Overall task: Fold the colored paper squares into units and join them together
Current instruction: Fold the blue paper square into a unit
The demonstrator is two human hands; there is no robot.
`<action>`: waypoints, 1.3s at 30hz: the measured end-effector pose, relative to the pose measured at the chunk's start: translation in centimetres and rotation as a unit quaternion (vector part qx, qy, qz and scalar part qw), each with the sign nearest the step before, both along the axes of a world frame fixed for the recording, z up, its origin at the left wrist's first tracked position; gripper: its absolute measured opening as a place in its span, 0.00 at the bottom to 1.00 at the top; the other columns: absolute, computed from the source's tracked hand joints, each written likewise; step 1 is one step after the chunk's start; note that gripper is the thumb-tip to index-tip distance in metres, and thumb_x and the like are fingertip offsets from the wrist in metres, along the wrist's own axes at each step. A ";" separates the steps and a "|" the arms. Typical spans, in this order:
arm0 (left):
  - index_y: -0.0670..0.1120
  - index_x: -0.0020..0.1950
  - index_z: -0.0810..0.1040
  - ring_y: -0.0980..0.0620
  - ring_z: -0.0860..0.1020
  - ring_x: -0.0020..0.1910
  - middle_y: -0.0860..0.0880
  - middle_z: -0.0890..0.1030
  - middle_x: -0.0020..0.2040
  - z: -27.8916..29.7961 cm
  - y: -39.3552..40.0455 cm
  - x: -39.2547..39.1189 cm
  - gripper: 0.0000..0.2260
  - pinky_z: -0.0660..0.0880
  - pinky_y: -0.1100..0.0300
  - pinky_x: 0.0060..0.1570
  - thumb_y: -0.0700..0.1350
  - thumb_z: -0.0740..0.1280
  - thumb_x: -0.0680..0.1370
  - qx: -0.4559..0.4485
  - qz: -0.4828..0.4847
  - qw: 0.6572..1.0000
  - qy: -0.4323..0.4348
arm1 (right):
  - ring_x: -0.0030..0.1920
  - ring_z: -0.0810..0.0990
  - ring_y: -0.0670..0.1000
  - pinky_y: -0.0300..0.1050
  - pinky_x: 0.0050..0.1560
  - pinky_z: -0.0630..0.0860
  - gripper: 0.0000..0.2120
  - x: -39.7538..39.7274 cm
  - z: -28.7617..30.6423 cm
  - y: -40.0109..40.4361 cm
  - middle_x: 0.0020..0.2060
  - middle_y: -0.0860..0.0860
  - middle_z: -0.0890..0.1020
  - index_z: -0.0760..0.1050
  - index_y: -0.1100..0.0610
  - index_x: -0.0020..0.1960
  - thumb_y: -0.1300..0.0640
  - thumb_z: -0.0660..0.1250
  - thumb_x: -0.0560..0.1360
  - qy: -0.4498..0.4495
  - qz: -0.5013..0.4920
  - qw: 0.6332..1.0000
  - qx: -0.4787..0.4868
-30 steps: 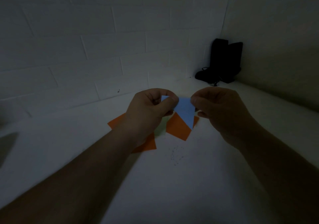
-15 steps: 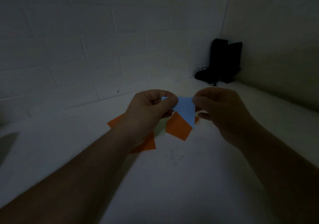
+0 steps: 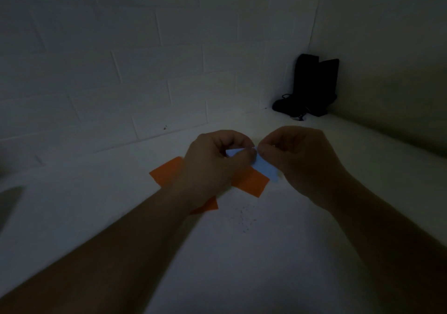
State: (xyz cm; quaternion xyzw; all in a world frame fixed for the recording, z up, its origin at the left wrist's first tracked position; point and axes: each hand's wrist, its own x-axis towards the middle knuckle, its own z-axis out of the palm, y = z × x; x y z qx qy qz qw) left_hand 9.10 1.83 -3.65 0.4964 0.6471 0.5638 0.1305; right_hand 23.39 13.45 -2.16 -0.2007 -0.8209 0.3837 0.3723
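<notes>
Blue folded paper piece [image 3: 262, 166] is being pinched between two hands above a white table [image 3: 242, 253]: the left hand [image 3: 212, 166] is gripping its left end, the right hand [image 3: 300, 161] its upper right edge. Orange paper squares [image 3: 251, 183] are lying flat on the table beneath them.

light blue paper [image 3: 264, 167], orange squares [image 3: 250, 183]

Left hand [image 3: 212, 166] and right hand [image 3: 297, 161] pinching blue paper [image 3: 263, 166] at frame centre, orange paper squares [image 3: 249, 183] beneath on white table [image 3: 242, 253], black objects [image 3: 312, 86] upper right corner, brick wall [image 3: 145, 59] behind.
</notes>
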 end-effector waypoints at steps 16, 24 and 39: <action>0.50 0.45 0.87 0.47 0.85 0.43 0.49 0.87 0.41 0.0 -0.1 -0.6 0.05 0.83 0.52 0.46 0.42 0.73 0.79 0.010 0.009 1.000 -0.002 | 0.34 0.80 0.41 0.31 0.35 0.76 0.13 0.0 0.1 0.1 0.30 0.43 0.82 0.79 0.47 0.36 0.63 0.72 0.75 0.016 0.001 0.999 -0.028; 0.47 0.43 0.87 0.55 0.83 0.40 0.48 0.86 0.39 0.3 -0.2 -0.6 0.05 0.78 0.60 0.44 0.39 0.73 0.78 0.032 0.020 0.996 -0.076 | 0.37 0.82 0.51 0.49 0.41 0.80 0.12 0.3 0.4 0.4 0.34 0.51 0.84 0.81 0.49 0.37 0.64 0.72 0.75 0.048 0.004 0.994 -0.098; 0.45 0.45 0.87 0.51 0.83 0.42 0.45 0.87 0.41 0.8 -0.5 -0.4 0.04 0.82 0.51 0.51 0.39 0.73 0.78 0.013 0.003 0.992 -0.125 | 0.34 0.81 0.42 0.34 0.34 0.77 0.12 0.4 0.2 1.3 0.30 0.43 0.83 0.80 0.49 0.39 0.64 0.70 0.76 0.040 0.007 0.993 -0.108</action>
